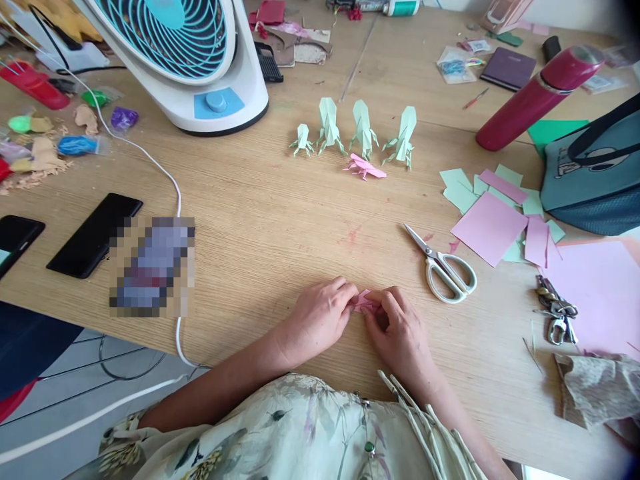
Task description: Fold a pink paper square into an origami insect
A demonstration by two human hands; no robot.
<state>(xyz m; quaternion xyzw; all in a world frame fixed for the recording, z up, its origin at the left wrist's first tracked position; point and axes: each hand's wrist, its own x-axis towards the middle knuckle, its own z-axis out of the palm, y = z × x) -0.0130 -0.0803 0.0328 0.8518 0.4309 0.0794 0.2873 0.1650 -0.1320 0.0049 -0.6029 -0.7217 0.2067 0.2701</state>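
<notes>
Between my two hands, near the table's front edge, is a small piece of folded pink paper. My left hand pinches its left side, and my right hand has its right side between closed fingers. Much of the paper is hidden by the fingers. Scissors with white handles lie to the right of my right hand, blades slightly parted. Farther back stand several folded pale green paper figures with thin legs. A pink folded paper insect sits in front of them.
Pink and green paper sheets lie at the right, near keys, a teal bag and a red flask. A fan stands at the back left. Phones and a white cable lie on the left.
</notes>
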